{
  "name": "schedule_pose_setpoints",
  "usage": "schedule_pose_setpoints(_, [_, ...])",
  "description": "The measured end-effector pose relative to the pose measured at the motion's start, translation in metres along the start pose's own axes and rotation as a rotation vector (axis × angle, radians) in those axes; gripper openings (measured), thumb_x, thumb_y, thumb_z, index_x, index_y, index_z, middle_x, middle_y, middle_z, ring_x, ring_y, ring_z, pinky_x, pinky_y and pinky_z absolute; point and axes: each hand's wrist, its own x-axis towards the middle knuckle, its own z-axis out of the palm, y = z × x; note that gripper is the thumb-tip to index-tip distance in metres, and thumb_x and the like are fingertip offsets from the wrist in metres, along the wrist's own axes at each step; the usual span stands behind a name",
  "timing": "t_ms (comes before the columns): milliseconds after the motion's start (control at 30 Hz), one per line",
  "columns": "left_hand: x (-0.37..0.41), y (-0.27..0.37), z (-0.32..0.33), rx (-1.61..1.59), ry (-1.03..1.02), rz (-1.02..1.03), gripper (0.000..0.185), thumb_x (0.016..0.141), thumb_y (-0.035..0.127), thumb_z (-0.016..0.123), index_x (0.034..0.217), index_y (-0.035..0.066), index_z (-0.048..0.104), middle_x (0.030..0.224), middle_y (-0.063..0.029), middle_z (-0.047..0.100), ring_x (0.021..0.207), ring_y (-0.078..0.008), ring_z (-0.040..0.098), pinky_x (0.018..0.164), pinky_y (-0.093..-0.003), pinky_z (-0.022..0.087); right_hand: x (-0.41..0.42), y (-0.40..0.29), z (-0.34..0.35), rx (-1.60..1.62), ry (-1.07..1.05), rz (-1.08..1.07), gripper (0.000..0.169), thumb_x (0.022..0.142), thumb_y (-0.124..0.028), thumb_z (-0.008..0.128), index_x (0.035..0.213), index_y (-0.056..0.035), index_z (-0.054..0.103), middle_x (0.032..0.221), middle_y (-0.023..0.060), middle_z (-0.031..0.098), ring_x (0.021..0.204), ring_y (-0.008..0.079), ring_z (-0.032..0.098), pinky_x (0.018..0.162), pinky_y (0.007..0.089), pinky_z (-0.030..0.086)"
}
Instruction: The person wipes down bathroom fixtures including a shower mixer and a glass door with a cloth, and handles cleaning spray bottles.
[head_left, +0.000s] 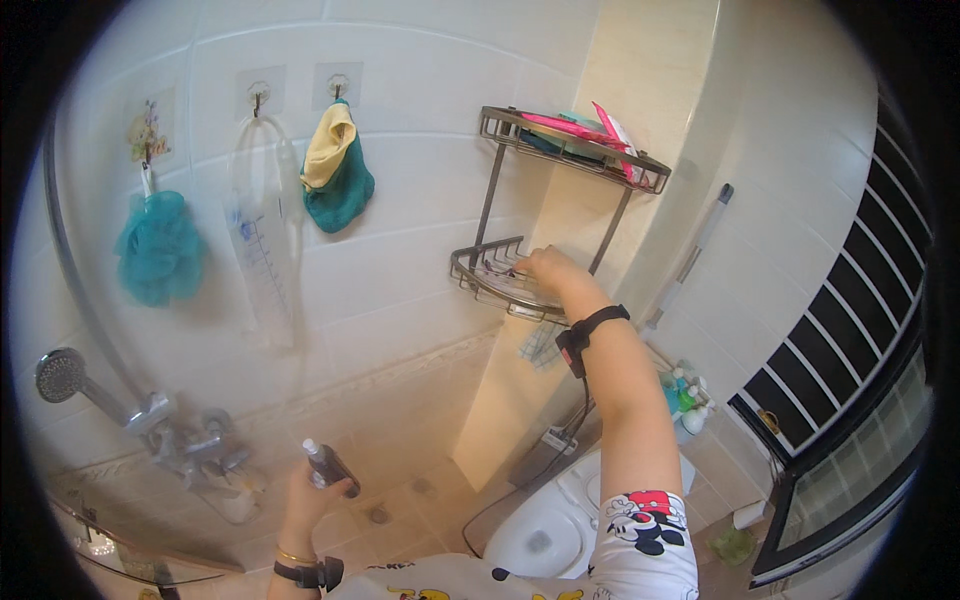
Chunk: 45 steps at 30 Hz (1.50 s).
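In my left hand (306, 495) is a small dark bottle (334, 471) with a white top, held low above the tiled floor. My right hand (551, 268) reaches up into the lower tier of a metal corner rack (466, 274). Its fingers are over some small, thin items (495, 267) lying on the wire shelf, a few of them dark. Whether the fingers grip one of these is too small to tell. On the rack's upper tier lie pink packets (616, 139) and some teal and dark blue items.
A teal mesh bath puff (159, 247), a clear bag (259, 262) and a green-and-yellow cloth glove (341, 176) hang from wall hooks. Below are a shower head (61, 375) and mixer tap (191, 442). A toilet (536, 525) stands below the rack, with bottles (686, 401) behind.
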Motion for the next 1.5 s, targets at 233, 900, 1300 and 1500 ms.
schedule_pose_setpoints(233, [0.002, -0.008, 0.002, -0.028, 0.007, 0.017, 0.041, 0.066, 0.002, 0.077, 0.103, 0.002, 0.059, 0.088, -0.0047, 0.065, 0.08, -0.0132, 0.062, 0.073, -0.0291, 0.05, -0.009, 0.009, -0.011, 0.392, 0.261, -0.019, 0.044, 0.074, -0.005, 0.06, 0.117, -0.0125, 0.058, 0.111, 0.0168, 0.056, 0.088, 0.0283, 0.061, 0.079, 0.0349, 0.049])
schedule_pose_setpoints(900, [0.013, 0.004, -0.018, -0.129, -0.335, 0.158, 0.048, 0.067, -0.003, 0.076, 0.11, 0.001, 0.056, 0.098, -0.0059, 0.063, 0.09, -0.0155, 0.06, 0.081, -0.0306, 0.05, -0.213, -0.12, 0.004, 2.411, 0.746, 0.261, 0.055, 0.097, -0.049, 0.036, 0.109, 0.0024, 0.052, 0.08, 0.0131, 0.06, 0.069, 0.0226, 0.057, 0.062, 0.0311, 0.047])
schedule_pose_setpoints(1300, [-0.026, -0.01, 0.011, -0.139, -0.803, 0.023, 0.044, 0.066, 0.012, 0.079, 0.106, 0.007, 0.06, 0.093, -0.0048, 0.065, 0.086, -0.0172, 0.062, 0.077, -0.0321, 0.049, -0.375, -0.264, -0.029, 1.532, 0.921, 0.525, 0.032, 0.076, 0.006, 0.064, 0.105, -0.0027, 0.054, 0.097, 0.0057, 0.06, 0.096, 0.0161, 0.059, 0.083, 0.0311, 0.049])
schedule_pose_setpoints(1500, [-0.089, -0.008, 0.013, -0.261, -0.986, 0.048, 0.045, 0.07, 0.005, 0.075, 0.111, 0.003, 0.056, 0.099, -0.0069, 0.063, 0.093, -0.0173, 0.061, 0.083, -0.0325, 0.049, -0.461, -0.321, -0.048, 1.254, 1.001, 0.719, 0.011, 0.076, 0.003, 0.057, 0.085, -0.0021, 0.054, 0.076, 0.0062, 0.059, 0.077, 0.0151, 0.06, 0.072, 0.0302, 0.05])
